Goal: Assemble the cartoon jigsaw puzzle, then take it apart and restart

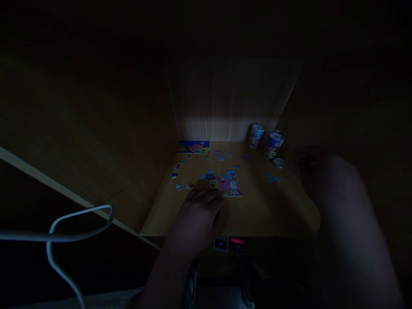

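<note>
A partly joined jigsaw puzzle point(230, 185) of cartoon figures lies on the wooden shelf. My left hand point(204, 205) rests at its lower left edge, fingers bent and held together, touching or just beside the yellow figure's pieces; whatever is under the fingertips is hidden. Off to the right, my right hand point(310, 167) is dark and smeared by motion, so its fingers cannot be made out. It is nearest to a round metal lid point(279, 163) and a printed can point(273, 145). Loose puzzle pieces point(273, 178) lie left of that hand.
Another printed can point(256, 135) stands by the back wall. A joined puzzle strip point(194, 147) lies at the back left, with several loose pieces point(179, 187) along the left side. Wooden panels enclose the shelf. A white cable point(80, 212) loops at lower left; small lit devices point(237, 243) sit below the front edge.
</note>
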Demonstrator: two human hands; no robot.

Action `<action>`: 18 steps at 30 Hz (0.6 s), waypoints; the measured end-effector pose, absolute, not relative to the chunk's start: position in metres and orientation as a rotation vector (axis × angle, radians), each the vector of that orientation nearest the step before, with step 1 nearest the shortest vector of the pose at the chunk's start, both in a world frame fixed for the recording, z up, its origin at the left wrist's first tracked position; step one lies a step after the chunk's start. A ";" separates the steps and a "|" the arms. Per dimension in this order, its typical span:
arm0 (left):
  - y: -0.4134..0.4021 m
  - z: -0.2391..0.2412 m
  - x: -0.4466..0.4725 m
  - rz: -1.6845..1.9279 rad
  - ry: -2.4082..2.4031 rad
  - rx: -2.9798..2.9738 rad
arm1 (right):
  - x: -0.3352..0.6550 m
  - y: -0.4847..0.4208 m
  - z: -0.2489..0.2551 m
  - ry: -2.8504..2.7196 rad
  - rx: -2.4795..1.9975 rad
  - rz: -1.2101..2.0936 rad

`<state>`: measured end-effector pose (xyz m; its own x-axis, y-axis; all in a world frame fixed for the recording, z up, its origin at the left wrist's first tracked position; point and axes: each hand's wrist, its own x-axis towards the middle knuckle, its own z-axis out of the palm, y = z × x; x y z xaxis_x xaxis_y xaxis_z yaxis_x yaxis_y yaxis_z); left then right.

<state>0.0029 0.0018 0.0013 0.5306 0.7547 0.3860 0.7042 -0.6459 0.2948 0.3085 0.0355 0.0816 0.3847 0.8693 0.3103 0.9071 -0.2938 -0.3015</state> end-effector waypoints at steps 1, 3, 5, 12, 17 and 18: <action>0.002 0.002 0.003 0.742 1.266 2.658 | 0.313 0.025 0.077 -1.511 -2.301 -0.136; 0.001 0.002 0.002 0.743 1.254 2.661 | 0.318 0.013 0.064 -1.500 -2.443 -0.045; 0.001 0.003 0.002 0.758 1.253 2.665 | 0.315 0.009 0.050 -1.599 -2.495 0.064; 0.000 0.000 0.002 0.768 1.257 2.692 | 0.299 0.010 -0.004 -1.728 -2.377 -0.239; 0.000 0.000 0.002 0.810 1.239 2.707 | 0.291 0.010 -0.021 -1.662 -2.369 -0.439; -0.001 0.001 0.002 0.812 1.225 2.705 | 0.289 0.010 -0.022 -1.681 -2.352 -0.442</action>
<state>0.0024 -0.0005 0.0012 0.5448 0.7149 0.4383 0.6817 -0.6820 0.2648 0.2890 0.0100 -0.0215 0.3019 0.8811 0.3640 0.9462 -0.3237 -0.0011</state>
